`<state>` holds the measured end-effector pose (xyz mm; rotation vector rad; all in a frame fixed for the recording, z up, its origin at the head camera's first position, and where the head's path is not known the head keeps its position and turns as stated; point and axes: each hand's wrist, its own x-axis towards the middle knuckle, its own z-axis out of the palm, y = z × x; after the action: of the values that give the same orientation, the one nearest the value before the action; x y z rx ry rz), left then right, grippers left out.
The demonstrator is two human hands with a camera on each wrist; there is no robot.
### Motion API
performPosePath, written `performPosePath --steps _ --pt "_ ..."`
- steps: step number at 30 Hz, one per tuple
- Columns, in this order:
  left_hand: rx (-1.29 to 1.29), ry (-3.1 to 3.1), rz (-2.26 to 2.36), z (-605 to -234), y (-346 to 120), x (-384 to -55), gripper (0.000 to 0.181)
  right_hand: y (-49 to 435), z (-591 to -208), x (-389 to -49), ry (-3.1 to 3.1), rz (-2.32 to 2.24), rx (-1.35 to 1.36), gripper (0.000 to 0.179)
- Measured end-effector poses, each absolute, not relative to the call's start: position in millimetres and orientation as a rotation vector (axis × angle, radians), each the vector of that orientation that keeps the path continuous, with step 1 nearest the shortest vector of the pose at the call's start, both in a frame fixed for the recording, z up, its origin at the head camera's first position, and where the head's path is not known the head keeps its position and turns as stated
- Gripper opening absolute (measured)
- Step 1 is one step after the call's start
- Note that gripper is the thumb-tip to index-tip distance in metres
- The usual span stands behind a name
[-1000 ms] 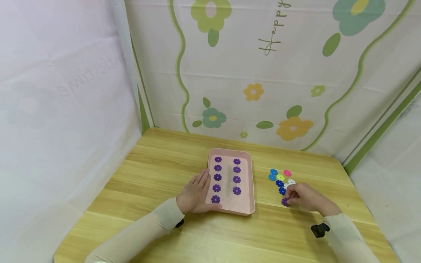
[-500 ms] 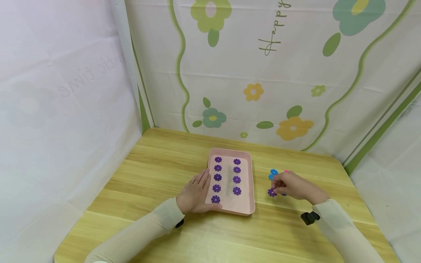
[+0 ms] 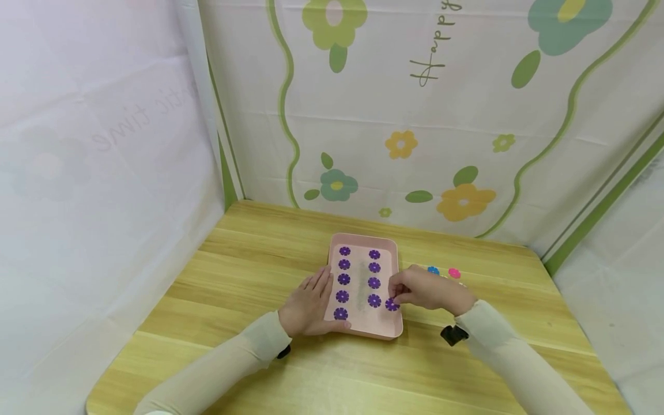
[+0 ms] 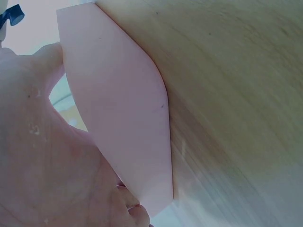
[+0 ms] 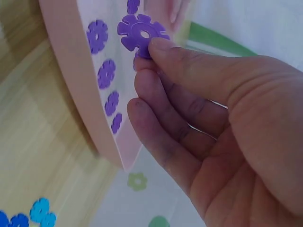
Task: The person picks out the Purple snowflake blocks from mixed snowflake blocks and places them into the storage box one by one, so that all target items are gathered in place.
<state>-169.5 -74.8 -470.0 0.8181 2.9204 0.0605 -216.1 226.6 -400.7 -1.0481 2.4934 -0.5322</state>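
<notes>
A pink tray on the table holds two columns of purple snowflake discs, one column on the left and a shorter one on the right. My left hand rests on the tray's near left corner, fingers straight along its left rim and thumb over the near rim. In the left wrist view this hand lies against the tray's outer wall. My right hand pinches a purple snowflake disc between thumb and fingers, held over the tray's right rim.
Right of the tray lie loose discs, among them a pink disc and a light blue disc; my right hand hides others. Dark blue discs show in the right wrist view. A flower-printed cloth hangs behind the wooden table.
My right hand has moved left from the loose pile to the tray's right rim, carrying the purple snowflake disc. The left hand and the tray have stayed in place.
</notes>
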Motion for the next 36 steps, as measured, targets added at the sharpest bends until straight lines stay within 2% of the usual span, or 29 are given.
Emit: performPosePath --steps 9,20,31,36 --pt "0.818 2.921 0.034 -471 -75 -169 0.121 196 -425 -217 2.449 -0.451 -0.982 0.012" --pt "0.815 2.916 0.034 -470 -77 -169 0.12 187 -446 -216 2.453 -0.437 -0.94 0.008" --pt "0.815 2.905 0.079 -469 -75 -172 0.119 198 -444 -213 2.516 -0.487 -0.929 0.007" --pt "0.794 2.861 0.192 -470 -77 -174 0.118 220 -433 -207 2.633 -0.521 -0.963 0.014"
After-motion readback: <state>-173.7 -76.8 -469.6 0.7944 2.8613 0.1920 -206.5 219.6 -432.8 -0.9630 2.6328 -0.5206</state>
